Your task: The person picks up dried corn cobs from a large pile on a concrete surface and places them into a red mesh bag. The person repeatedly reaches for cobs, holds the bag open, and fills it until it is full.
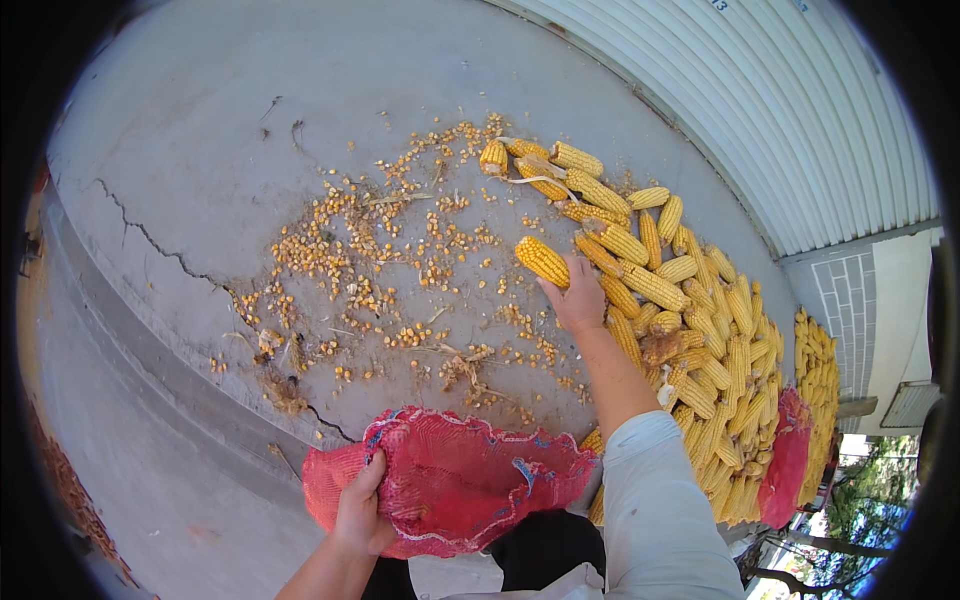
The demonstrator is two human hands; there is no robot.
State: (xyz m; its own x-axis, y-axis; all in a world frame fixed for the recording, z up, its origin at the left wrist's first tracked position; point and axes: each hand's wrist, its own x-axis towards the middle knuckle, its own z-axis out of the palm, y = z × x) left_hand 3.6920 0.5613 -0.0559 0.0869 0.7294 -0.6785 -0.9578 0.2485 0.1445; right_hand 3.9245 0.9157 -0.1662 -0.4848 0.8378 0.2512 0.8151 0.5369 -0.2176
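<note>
My left hand (365,506) grips the rim of a red mesh sack (465,480), thumb over the edge. The sack's mouth gapes toward me, and its hem is edged with white and blue stitching. Farther out, my right hand (579,298) is closed around the near end of a dried ear of corn (541,260), whose yellow far end sticks out past the fingers. Just right of this hand lies a large heap of husked corn ears (705,352). The hand hides part of the held ear, and my sleeve covers part of the heap.
Loose corn kernels (367,247) and bits of husk lie scattered over the concrete floor (225,135). A crack (161,251) runs toward a step edge at left. Another red mesh sack (786,457) rests against the heap. A corrugated metal shutter (750,112) borders the upper right.
</note>
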